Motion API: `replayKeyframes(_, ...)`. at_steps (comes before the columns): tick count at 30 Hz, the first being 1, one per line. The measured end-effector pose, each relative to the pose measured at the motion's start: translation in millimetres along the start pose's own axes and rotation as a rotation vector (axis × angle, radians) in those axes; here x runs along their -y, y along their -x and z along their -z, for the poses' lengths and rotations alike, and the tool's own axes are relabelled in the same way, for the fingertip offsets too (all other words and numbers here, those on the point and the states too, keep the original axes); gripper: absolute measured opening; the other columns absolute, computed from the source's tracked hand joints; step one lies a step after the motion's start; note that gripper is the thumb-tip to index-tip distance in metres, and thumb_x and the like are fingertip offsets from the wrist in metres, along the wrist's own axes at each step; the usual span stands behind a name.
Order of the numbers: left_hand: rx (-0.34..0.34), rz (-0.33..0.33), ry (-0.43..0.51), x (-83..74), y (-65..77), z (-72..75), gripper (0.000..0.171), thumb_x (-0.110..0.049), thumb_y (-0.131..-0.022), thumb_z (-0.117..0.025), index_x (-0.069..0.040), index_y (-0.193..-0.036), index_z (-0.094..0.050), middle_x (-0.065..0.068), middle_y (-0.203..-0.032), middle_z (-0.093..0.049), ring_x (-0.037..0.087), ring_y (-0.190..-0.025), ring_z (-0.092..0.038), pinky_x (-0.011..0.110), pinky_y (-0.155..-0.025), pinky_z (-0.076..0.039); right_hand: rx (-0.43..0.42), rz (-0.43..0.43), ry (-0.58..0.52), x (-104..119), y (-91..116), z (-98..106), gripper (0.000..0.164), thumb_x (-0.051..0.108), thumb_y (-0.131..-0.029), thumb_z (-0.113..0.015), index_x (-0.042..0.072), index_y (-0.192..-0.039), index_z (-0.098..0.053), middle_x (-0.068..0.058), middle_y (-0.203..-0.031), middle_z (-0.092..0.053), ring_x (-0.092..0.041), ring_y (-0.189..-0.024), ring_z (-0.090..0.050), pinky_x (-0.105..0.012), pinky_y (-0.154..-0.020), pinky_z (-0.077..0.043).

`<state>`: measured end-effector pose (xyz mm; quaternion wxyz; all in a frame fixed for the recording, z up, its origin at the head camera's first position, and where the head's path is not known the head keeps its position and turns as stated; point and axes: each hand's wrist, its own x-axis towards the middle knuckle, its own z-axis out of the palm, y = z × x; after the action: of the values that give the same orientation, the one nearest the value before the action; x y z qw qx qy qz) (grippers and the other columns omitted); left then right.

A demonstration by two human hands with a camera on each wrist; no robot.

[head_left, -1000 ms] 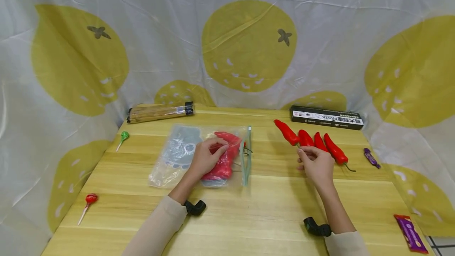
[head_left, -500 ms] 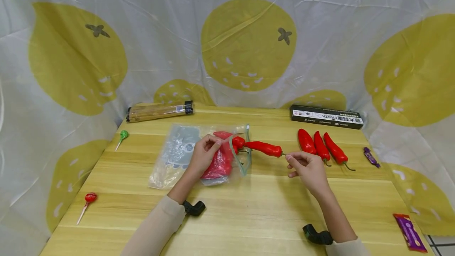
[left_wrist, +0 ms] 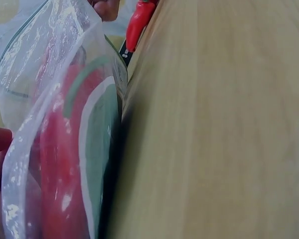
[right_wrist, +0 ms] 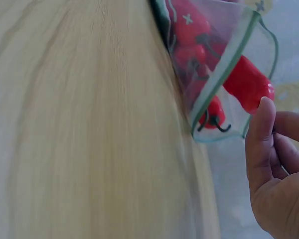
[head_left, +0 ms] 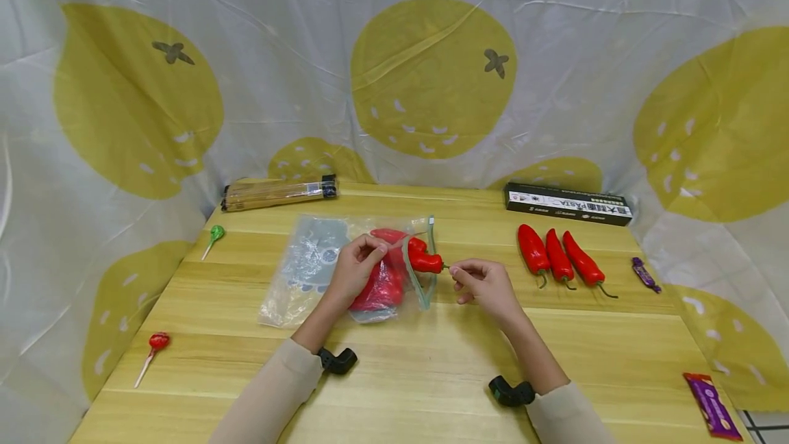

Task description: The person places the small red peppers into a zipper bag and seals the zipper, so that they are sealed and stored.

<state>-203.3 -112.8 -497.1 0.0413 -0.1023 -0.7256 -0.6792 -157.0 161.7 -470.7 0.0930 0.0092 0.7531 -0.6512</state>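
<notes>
A clear zip bag [head_left: 283,293] with a printed design lies on the wooden table, several red chili peppers [left_wrist: 60,164] inside it. Its green-edged mouth [right_wrist: 226,69] gapes toward the right. My left hand [head_left: 354,269] pinches the upper layer of the bag near that mouth. Between thumb and fingers, my right hand [head_left: 487,286] pinches the stem of another red chili pepper [head_left: 427,263]. That pepper's front part is within the bag mouth, while its stem end sticks out. Three more red chili peppers [head_left: 559,255] lie in a row at the right.
Behind the bag lies a bundle of thin sticks in clear wrap [head_left: 277,194]. A black pasta box [head_left: 567,204] stands at the back right. Green [head_left: 216,233] and red lollipops [head_left: 158,342] lie left; a purple candy [head_left: 644,274] and purple snack bar [head_left: 711,406] lie right.
My right hand has carried a chili pepper leftward from the row, and its tip has gone into the bag mouth. The left hand has stayed on the bag, opening its mouth wider.
</notes>
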Motion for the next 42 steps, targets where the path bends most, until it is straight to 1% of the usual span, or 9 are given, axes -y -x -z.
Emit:
replayKeyframes(7,-0.002,-0.004,-0.003,-2.6,0.0,-2.4,0.016,-0.021,-0.091,-0.069,-0.005,-0.093,-0.066,0.011,-0.100,-0.070,0.016,-0.092,-0.064,0.021,-0.082,-0.052,-0.088,0.043,0.025,3,-16,-19,0.028,0.021,-0.091,-0.069,-0.002,-0.108,-0.070,-0.028,-0.098,-0.067,-0.030,-0.076,-0.066,-0.037,-0.067,-0.060)
replayKeyframes(11,-0.005,0.001,-0.008,-2.9,0.3,-2.9,0.017,-0.022,-0.091,-0.069,-0.006,-0.094,-0.067,0.009,-0.099,-0.071,0.014,-0.090,-0.063,0.020,-0.079,-0.051,-0.120,0.072,-0.106,5,-15,-20,0.031,0.019,-0.095,-0.063,-0.003,-0.118,-0.063,-0.027,-0.115,-0.063,-0.035,-0.096,-0.068,-0.040,-0.081,-0.058)
replayKeyframes(15,0.015,0.020,-0.015,-18.8,4.2,-1.5,0.016,-0.018,-0.092,-0.067,-0.002,-0.096,-0.067,0.013,-0.100,-0.070,0.012,-0.090,-0.062,0.019,-0.079,-0.051,-0.117,0.062,-0.239,7,-7,-17,0.036,0.020,-0.102,-0.052,-0.004,-0.129,-0.052,-0.027,-0.131,-0.053,-0.038,-0.119,-0.059,-0.039,-0.093,-0.053)
replayKeyframes(18,0.026,0.038,-0.031,-31.9,7.5,0.2,0.015,-0.013,-0.093,-0.066,0.001,-0.098,-0.066,0.016,-0.103,-0.070,0.012,-0.091,-0.062,0.020,-0.079,-0.051,-0.111,0.042,-0.293,8,-2,-16,0.039,0.020,-0.104,-0.046,-0.006,-0.133,-0.046,-0.027,-0.136,-0.050,-0.038,-0.127,-0.053,-0.039,-0.099,-0.049)
replayKeyframes(22,0.019,0.041,-0.041,-34.9,8.9,1.1,0.015,-0.014,-0.093,-0.065,0.000,-0.098,-0.066,0.016,-0.103,-0.070,0.011,-0.090,-0.061,0.019,-0.079,-0.051,-0.106,-0.005,-0.328,6,0,-17,0.044,0.022,-0.105,-0.043,-0.007,-0.138,-0.040,-0.026,-0.140,-0.047,-0.037,-0.130,-0.050,-0.040,-0.104,-0.045)
replayKeyframes(27,0.023,0.041,-0.049,-33.4,8.4,1.1,0.016,-0.015,-0.094,-0.065,0.000,-0.099,-0.066,0.016,-0.104,-0.070,0.009,-0.089,-0.061,0.019,-0.080,-0.051,-0.068,-0.037,-0.383,3,3,-20,0.048,0.025,-0.106,-0.039,-0.009,-0.140,-0.036,-0.027,-0.145,-0.041,-0.035,-0.134,-0.047,-0.040,-0.107,-0.042)
replayKeyframes(34,-0.007,0.021,-0.101,-7.4,1.4,1.9,0.019,-0.025,-0.092,-0.068,-0.007,-0.098,-0.068,0.010,-0.102,-0.071,0.014,-0.093,-0.062,0.022,-0.083,-0.052,0.014,0.023,-0.438,6,10,-30,0.048,0.027,-0.106,-0.037,-0.010,-0.137,-0.038,-0.030,-0.146,-0.040,-0.037,-0.137,-0.043,-0.042,-0.110,-0.038)
replayKeyframes(38,-0.036,-0.041,-0.201,-10.2,2.5,0.5,0.020,-0.034,-0.091,-0.068,-0.015,-0.096,-0.070,0.002,-0.101,-0.072,0.014,-0.099,-0.065,0.030,-0.090,-0.054,0.046,0.069,-0.475,9,11,-37,0.048,0.025,-0.107,-0.036,-0.014,-0.136,-0.037,-0.033,-0.145,-0.038,-0.040,-0.138,-0.039,-0.046,-0.114,-0.032)
replayKeyframes(42,-0.050,-0.087,-0.249,-16.4,3.6,-0.8,0.019,-0.037,-0.092,-0.067,-0.019,-0.096,-0.069,-0.003,-0.100,-0.071,0.015,-0.103,-0.066,0.037,-0.094,-0.053,0.049,0.098,-0.514,12,11,-45,0.047,0.024,-0.107,-0.035,-0.015,-0.134,-0.037,-0.035,-0.142,-0.039,-0.042,-0.137,-0.040,-0.048,-0.114,-0.031)
